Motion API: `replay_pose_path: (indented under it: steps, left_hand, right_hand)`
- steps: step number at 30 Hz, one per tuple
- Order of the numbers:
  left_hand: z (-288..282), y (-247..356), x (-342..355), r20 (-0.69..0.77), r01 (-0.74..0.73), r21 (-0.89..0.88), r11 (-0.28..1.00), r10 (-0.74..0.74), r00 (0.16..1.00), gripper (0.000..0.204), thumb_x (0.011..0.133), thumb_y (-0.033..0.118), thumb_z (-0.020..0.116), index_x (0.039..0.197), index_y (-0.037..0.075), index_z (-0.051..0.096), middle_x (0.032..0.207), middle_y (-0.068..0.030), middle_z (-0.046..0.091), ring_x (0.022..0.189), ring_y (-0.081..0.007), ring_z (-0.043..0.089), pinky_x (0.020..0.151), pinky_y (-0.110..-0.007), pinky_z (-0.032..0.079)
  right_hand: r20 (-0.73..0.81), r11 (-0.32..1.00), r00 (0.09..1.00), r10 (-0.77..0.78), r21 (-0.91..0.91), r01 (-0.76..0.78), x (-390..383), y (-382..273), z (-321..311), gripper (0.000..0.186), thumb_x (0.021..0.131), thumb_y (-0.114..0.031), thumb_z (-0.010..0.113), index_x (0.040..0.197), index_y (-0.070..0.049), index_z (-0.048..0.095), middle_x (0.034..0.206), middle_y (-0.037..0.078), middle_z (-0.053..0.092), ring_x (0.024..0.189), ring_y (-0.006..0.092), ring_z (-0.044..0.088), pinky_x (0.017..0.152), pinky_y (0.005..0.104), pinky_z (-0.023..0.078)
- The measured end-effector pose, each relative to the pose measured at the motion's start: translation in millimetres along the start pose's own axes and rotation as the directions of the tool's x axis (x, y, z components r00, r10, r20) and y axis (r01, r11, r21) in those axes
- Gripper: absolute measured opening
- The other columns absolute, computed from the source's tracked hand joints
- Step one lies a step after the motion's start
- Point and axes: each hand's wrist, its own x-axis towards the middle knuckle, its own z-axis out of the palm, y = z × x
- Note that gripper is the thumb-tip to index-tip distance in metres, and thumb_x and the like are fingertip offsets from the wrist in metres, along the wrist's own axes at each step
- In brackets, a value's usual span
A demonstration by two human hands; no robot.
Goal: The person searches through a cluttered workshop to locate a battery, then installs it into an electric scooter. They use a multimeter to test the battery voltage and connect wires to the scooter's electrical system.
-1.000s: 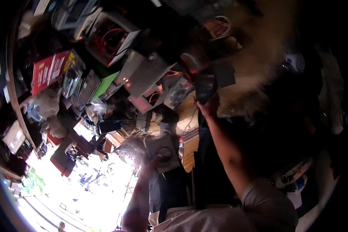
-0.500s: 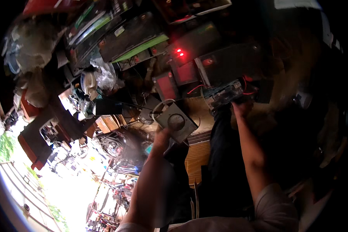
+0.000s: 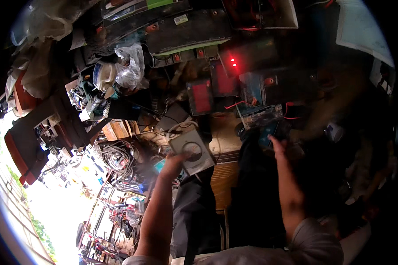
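My left hand point(image 3: 176, 162) is closed on the near left edge of a grey box-shaped device with a round dial point(image 3: 201, 163), holding it above my left knee. A pale cable loops from its upper side. My right hand point(image 3: 278, 146) is beside my right knee, with one finger or the thumb stretched upward against a dark, teal-tinged object point(image 3: 269, 130). Its other fingers are lost in shadow, so whether it grips that object cannot be made out. Just beyond lies an open unit with exposed parts point(image 3: 262, 116) and red wires point(image 3: 292, 117).
Black batteries point(image 3: 188, 31) are stacked ahead, and two red lights point(image 3: 233, 62) glow among them. Left of these are a clear plastic bag point(image 3: 131, 66) and a white tub point(image 3: 105, 76). Coiled cables point(image 3: 118, 158) and scattered tools point(image 3: 119, 212) lie at the left. The right side is very dark.
My view has shifted, so the scene sits lower. The dial box has turned more upright in my left hand. My right hand is now farther from the open unit, nearer my knee.
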Motion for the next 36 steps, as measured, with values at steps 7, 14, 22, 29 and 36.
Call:
replay_pose_path:
  steps: [7,14,22,29,36]
  left_hand:
    - [-23,22,-69,0.024,-0.068,0.02,0.997,0.067,0.997,0.036,0.078,0.01,0.06,0.112,-0.005,0.06,0.102,-0.0111,0.067,0.095,-0.0224,0.064,0.087,-0.033,0.048]
    - [-65,26,-116,-0.047,-0.136,-0.08,0.987,0.132,0.99,0.049,0.072,0.012,0.063,0.118,-0.005,0.056,0.105,-0.0102,0.064,0.095,-0.0223,0.062,0.087,-0.034,0.048]
    - [-79,40,-130,-0.065,-0.151,-0.065,0.986,0.147,0.987,0.056,0.071,0.016,0.067,0.122,-0.003,0.053,0.106,-0.0083,0.062,0.096,-0.0205,0.06,0.087,-0.034,0.048]
    - [-88,23,-124,-0.066,-0.151,-0.144,0.978,0.142,0.988,0.06,0.069,0.017,0.074,0.121,-0.003,0.051,0.108,-0.0106,0.063,0.096,-0.0236,0.063,0.087,-0.036,0.05]
    - [-71,33,-127,-0.086,-0.095,-0.123,0.988,0.085,0.993,0.062,0.065,0.018,0.071,0.119,-0.004,0.053,0.107,-0.0097,0.063,0.098,-0.0232,0.06,0.091,-0.035,0.045]
  right_hand:
    - [0.17,0.971,0.977,0.126,-0.222,-0.087,-174,-54,-17,0.096,0.06,-0.025,0.086,0.138,0.002,0.037,0.135,0.018,0.046,0.122,0.0294,0.046,0.104,0.0393,0.037]
    - [0.394,0.908,0.861,-0.322,-0.129,0.399,-241,-137,57,0.109,0.056,-0.026,0.088,0.142,0.0,0.026,0.139,0.022,0.038,0.131,0.0341,0.035,0.109,0.0456,0.029]
    - [0.035,0.752,0.797,-0.603,-0.308,0.583,-173,-240,190,0.108,0.047,-0.028,0.088,0.135,0.001,0.032,0.123,0.025,0.047,0.116,0.041,0.046,0.098,0.0497,0.039]
    - [-0.08,0.703,0.753,-0.653,-0.435,0.563,-123,-265,203,0.108,0.048,-0.033,0.087,0.135,0.003,0.033,0.12,0.025,0.05,0.111,0.0415,0.05,0.095,0.0508,0.04]
    - [-0.086,0.741,0.789,-0.609,-0.418,0.526,-124,-283,202,0.108,0.051,-0.038,0.086,0.136,0.003,0.033,0.123,0.026,0.048,0.117,0.0426,0.044,0.099,0.0532,0.034]
